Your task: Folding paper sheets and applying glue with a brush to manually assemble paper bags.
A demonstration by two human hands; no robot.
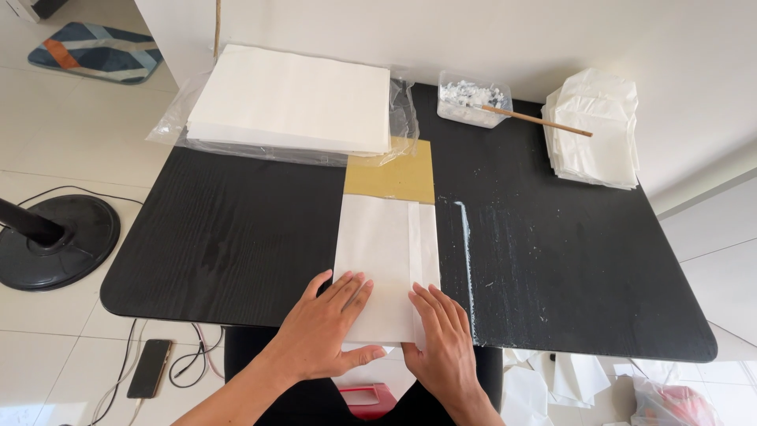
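Note:
A folded white paper sheet lies lengthwise on a yellow-brown cardboard piece in the middle of the black table. My left hand rests flat on the sheet's near left part, fingers spread. My right hand presses flat on the near right edge, where a narrow folded strip runs along the sheet. Neither hand holds anything.
A stack of white paper on clear plastic wrap lies at the far left. A clear tub of white paste with a wooden stick and a pile of folded paper bags stand at the back right. A white smear streaks the table. A fan base and phone are on the floor.

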